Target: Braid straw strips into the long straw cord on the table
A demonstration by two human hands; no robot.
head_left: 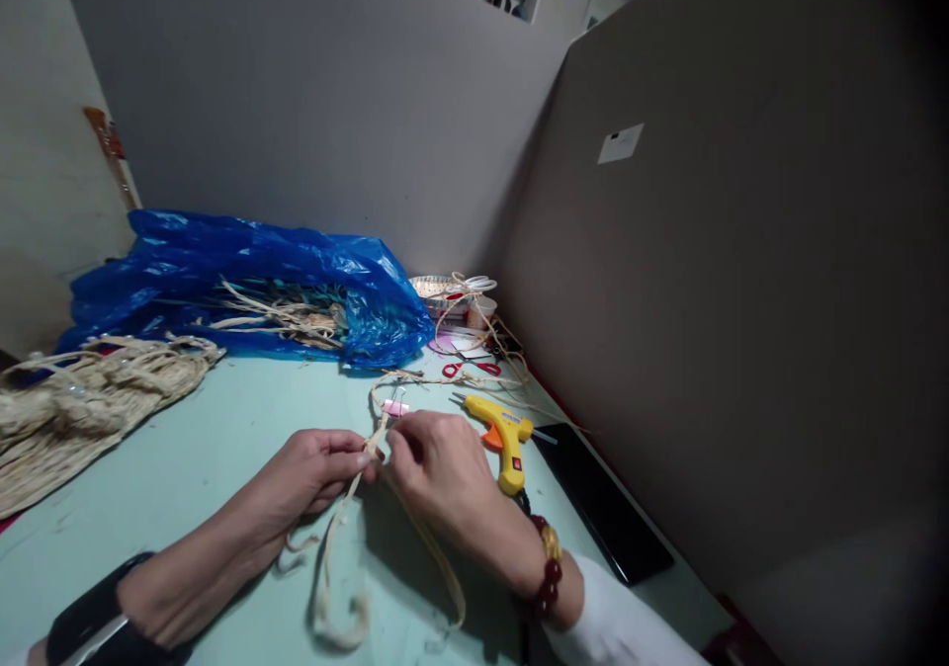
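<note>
Left hand [318,468] and right hand [441,468] pinch fibre strands [323,587] above a pale-green table [252,414] beside grey partitions [297,103].

Dim light — upper right corner black

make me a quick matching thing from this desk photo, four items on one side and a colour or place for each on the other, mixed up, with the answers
Things
1. glue gun
2. plastic bag
3. pale fibre strand
4. beaded bracelet

Colour or place
a. around the right wrist
b. blue and crinkled
c. pinched in the left hand
d. yellow and orange

Right pairs: 1-d, 2-b, 3-c, 4-a
</note>
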